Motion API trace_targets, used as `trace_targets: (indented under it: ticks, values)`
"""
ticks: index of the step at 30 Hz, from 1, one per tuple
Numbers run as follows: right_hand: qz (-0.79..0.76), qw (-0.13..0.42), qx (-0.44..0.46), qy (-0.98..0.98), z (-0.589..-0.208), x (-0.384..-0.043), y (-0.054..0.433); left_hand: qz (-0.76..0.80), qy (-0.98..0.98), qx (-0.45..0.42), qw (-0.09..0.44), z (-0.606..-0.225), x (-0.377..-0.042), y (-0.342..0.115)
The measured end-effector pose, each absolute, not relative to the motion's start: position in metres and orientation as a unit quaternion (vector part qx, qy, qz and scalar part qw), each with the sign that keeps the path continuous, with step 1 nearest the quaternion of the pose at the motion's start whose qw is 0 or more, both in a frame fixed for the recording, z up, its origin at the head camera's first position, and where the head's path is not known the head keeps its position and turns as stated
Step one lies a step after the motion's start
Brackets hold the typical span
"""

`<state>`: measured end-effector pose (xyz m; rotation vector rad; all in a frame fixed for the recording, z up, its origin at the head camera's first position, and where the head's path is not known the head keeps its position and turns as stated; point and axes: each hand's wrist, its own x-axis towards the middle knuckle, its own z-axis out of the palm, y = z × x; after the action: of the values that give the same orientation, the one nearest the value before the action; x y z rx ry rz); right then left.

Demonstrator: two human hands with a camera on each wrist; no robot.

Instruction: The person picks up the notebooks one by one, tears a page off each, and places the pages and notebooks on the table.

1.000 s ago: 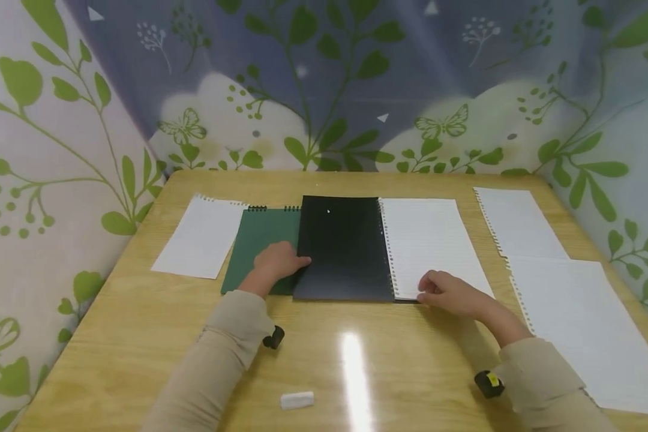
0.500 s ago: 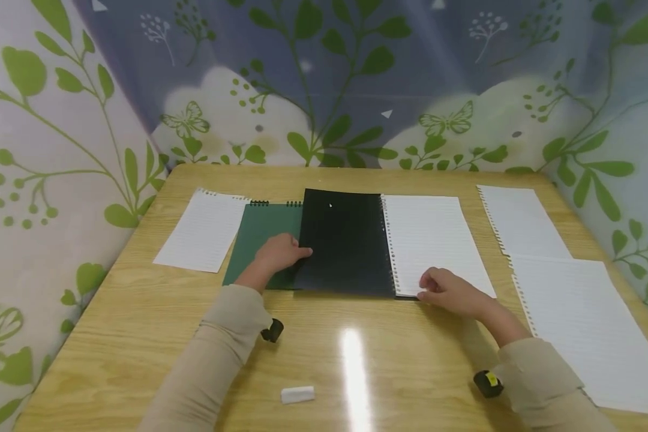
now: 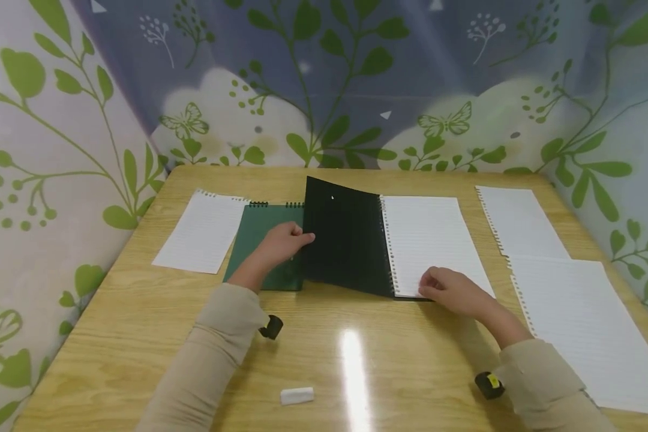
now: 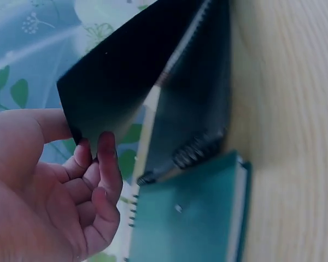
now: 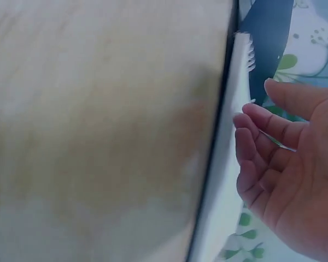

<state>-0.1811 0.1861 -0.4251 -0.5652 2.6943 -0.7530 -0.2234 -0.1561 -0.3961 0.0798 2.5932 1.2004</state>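
A spiral notebook lies open mid-table in the head view, its black cover [image 3: 345, 240] to the left and its lined white page [image 3: 423, 240] to the right. My left hand [image 3: 283, 243] pinches the cover's outer edge between thumb and fingers. That edge is raised and the cover slants up from the coil, as the left wrist view also shows with the cover [image 4: 126, 71] above the hand. Under and beside it lies a green spiral notebook [image 3: 272, 264], partly covered. My right hand [image 3: 453, 291] rests at the page's near edge, fingers loosely curled and holding nothing.
At the left lies a torn lined sheet [image 3: 200, 234]. Two more torn sheets lie at the right, a smaller one [image 3: 524, 222] behind a larger one [image 3: 588, 324]. A small white block [image 3: 297, 396] sits near the front. Leaf-patterned cloth [image 3: 345, 84] borders the table.
My left hand has lifted the outer edge of the black cover and moved slightly up and away, baring more of the green notebook. The right hand has stayed at the page's near edge.
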Motion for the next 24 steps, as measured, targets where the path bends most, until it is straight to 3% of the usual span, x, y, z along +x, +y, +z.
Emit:
trace_targets:
  ticks: [18,24]
  values:
    - [-0.216,0.016,-0.237,0.947,-0.354,-0.162,0.104,0.546,0.823,0.129,0.089,-0.361,-0.218,-0.093]
    - [-0.190,-0.076,-0.222,0.953,-0.345,-0.162,0.099,0.522,0.828,0.191,0.073,-0.368,-0.222,-0.073]
